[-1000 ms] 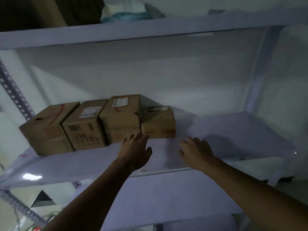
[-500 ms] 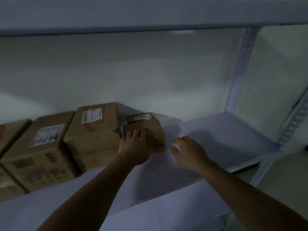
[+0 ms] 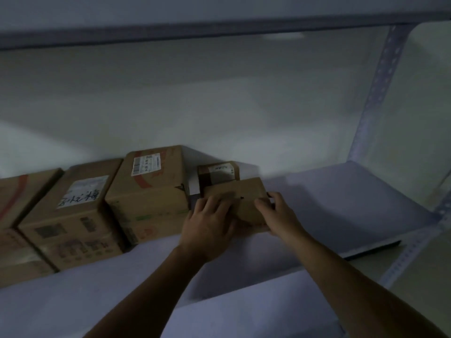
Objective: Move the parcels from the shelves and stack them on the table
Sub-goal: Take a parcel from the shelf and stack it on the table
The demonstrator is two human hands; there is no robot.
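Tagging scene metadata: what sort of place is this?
Probably a storeroom or parcel depot: slotted-angle metal shelving, a row of labelled cardboard parcels on it, and a bare white wall behind.

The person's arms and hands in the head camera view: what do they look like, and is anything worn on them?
The left forearm and right forearm are bare as far as the frame shows, with no sleeves in view. The left hand and right hand wear no gloves. No watch, bracelet or ring shows, though the dim light could hide small details.
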